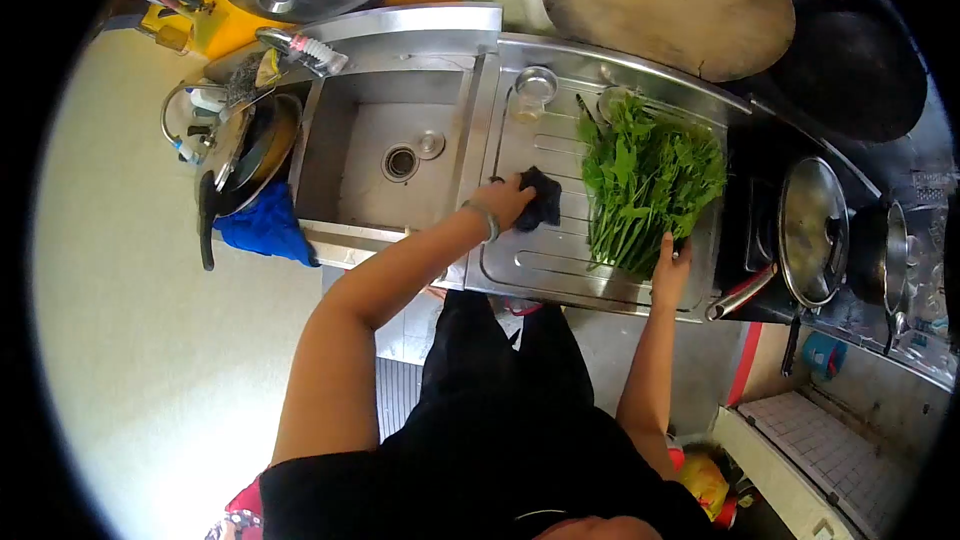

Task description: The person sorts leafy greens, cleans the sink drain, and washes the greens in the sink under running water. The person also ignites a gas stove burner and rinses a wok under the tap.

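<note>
My left hand (505,202) is closed over a crumpled dark cloth (540,200), pressed to the steel drainboard (500,260) just right of the sink. A big bunch of leafy greens (650,175) lies on the right half of the board, stems toward me. At the lower right edge of the bunch, my right hand (670,265) has its thumb and fingers around some of the greens; a small dark patch shows between them, and part of the fingers is hidden.
A steel sink (345,155) adjoins on the left, with a blue cloth (265,230) and pans beside it. A glass bowl (536,85) stands behind the cloth. At the back lies a round wooden board (670,0). A lidded pan (812,230) and a wok (850,60) are right.
</note>
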Tool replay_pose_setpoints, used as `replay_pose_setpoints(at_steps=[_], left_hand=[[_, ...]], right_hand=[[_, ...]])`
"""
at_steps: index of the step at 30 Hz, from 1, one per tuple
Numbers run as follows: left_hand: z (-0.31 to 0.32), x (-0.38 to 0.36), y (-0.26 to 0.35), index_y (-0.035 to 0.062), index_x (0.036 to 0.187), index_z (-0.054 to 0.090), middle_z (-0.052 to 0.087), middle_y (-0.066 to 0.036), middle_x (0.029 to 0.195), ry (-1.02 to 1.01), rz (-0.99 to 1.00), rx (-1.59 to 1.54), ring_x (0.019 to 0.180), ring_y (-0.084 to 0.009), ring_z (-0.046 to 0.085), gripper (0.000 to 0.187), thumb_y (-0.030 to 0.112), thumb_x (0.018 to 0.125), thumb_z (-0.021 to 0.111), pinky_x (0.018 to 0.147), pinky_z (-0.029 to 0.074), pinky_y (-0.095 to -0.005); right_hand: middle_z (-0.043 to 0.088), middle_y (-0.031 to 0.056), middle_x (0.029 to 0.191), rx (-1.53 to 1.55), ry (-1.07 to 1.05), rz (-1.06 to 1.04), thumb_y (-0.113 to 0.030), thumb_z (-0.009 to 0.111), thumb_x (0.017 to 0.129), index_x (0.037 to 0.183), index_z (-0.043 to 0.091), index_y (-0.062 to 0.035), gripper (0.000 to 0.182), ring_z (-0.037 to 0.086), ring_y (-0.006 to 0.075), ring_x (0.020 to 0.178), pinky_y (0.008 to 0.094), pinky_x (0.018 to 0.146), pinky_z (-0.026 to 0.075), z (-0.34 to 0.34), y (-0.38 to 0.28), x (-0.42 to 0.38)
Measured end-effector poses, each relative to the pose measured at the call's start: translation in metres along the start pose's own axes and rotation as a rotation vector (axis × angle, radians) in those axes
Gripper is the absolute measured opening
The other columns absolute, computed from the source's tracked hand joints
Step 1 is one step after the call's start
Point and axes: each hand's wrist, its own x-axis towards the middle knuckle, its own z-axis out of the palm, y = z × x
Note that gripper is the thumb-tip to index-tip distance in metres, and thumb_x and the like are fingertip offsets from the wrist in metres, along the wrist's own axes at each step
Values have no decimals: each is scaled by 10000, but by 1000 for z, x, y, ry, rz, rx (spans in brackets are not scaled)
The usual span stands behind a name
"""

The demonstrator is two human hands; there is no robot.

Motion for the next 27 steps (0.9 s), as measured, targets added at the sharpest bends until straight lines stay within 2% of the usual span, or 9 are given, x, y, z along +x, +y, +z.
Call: replay_pose_setpoints(at_steps=[3, 7, 10, 13, 16, 20, 22, 23, 27], left_hand=[[-28, 10, 13, 153, 1178, 423, 462, -211, 1127, 151, 1, -214, 891, -382, 577, 600, 144, 664, 731, 733, 501, -439], [-32, 35, 29, 145, 1226, 394, 461, -212, 1127, 526, -204, -495, 918, -409, 562, 635, 153, 681, 719, 770, 495, -444], [-27, 31, 39, 157, 1256, 393, 462, -183, 1163, 427, -221, -411, 938, -385, 565, 622, 169, 712, 695, 764, 499, -431], [-34, 11, 23, 161, 1258, 417, 472, -136, 1198, 336, -91, -314, 917, -353, 583, 579, 173, 738, 670, 743, 504, -422], [-53, -23, -13, 150, 1231, 458, 509, -106, 1164, 431, -102, -240, 851, -309, 607, 529, 182, 746, 668, 714, 504, -403], [-68, -87, -84, 118, 1160, 523, 558, -116, 1065, 633, -369, -390, 756, -260, 612, 418, 197, 770, 651, 671, 499, -357], [-54, -125, -124, 104, 1130, 548, 573, -119, 1022, 740, -496, -449, 728, -237, 606, 376, 193, 778, 647, 653, 495, -335], [-47, -146, -140, 128, 1101, 567, 576, -118, 1024, 749, -595, -476, 786, -280, 616, 344, 228, 779, 636, 682, 492, -390], [10, -212, -185, 86, 1075, 577, 583, -128, 994, 812, -752, -463, 735, -241, 606, 315, 180, 781, 638, 654, 490, -356]], right_hand=[[362, 273, 1337, -125, 91, -45, -292, 578, 866, 1282, 361, 97, 609, 351, 382, 1250, 395, 1041, 276, 1, 10, -6], [322, 268, 1366, -243, 126, -266, -233, 594, 856, 1301, 325, 94, 614, 306, 374, 1283, 394, 1059, 247, -3, -15, -27], [290, 270, 1385, -234, 45, -248, -223, 588, 861, 1314, 298, 94, 624, 273, 368, 1305, 390, 1073, 218, 0, -8, -31], [284, 264, 1394, -105, 51, -146, -223, 575, 871, 1325, 283, 91, 624, 258, 346, 1319, 383, 1079, 202, 6, 7, -28], [298, 261, 1388, -38, 158, -113, -226, 567, 878, 1331, 269, 93, 629, 264, 323, 1320, 376, 1079, 200, 8, 5, -25], [342, 182, 1387, 26, 221, -385, -160, 555, 889, 1320, 338, 24, 517, 333, 275, 1282, 349, 1050, 248, 11, -47, -35], [381, 176, 1356, 86, 120, -477, -113, 542, 883, 1272, 386, 27, 441, 378, 261, 1246, 347, 1023, 289, 28, -77, -40], [401, 173, 1341, 112, 75, -520, -89, 536, 881, 1247, 410, 29, 405, 401, 254, 1228, 345, 1009, 310, 40, -89, -43], [533, 137, 1184, 174, -427, -649, -49, 539, 847, 1129, 532, -17, 285, 512, 270, 1086, 360, 919, 401, 145, -158, -45]])
